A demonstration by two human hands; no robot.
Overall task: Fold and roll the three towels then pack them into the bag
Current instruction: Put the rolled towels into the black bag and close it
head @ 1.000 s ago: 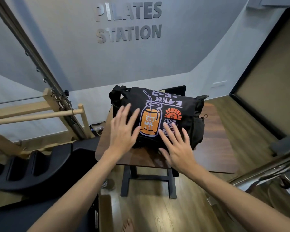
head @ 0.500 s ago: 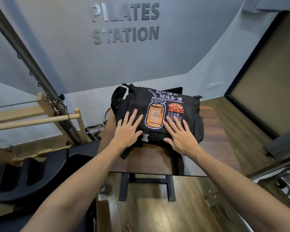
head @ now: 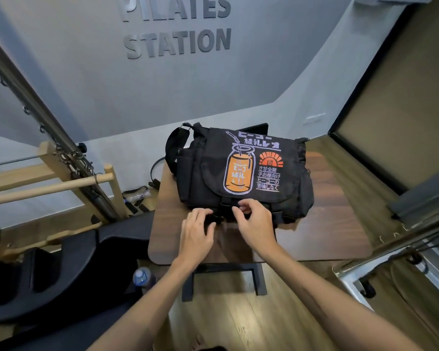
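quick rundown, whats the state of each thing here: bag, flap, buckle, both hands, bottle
bag: lying on the wooden table, bulging
flap: down over the front
buckle: at the flap's edge, whether clipped cannot be told
left hand: fingers curled at the buckle
right hand: fingers curled at the buckle
water bottle: capped, on the floor

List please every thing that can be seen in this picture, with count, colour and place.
bag: one, black with orange and white print, flap down, on the table
buckle: one, black, at the bag's front edge, between the hands
table: one, dark brown wood, centre
bottle: one, clear with blue cap, on the floor left of the table
wall letters: grey, on the grey wall above
wooden bars: light wood, left
towels: none visible
left hand: at the buckle, fingers curled; grip unclear
right hand: at the buckle, fingers curled; grip unclear
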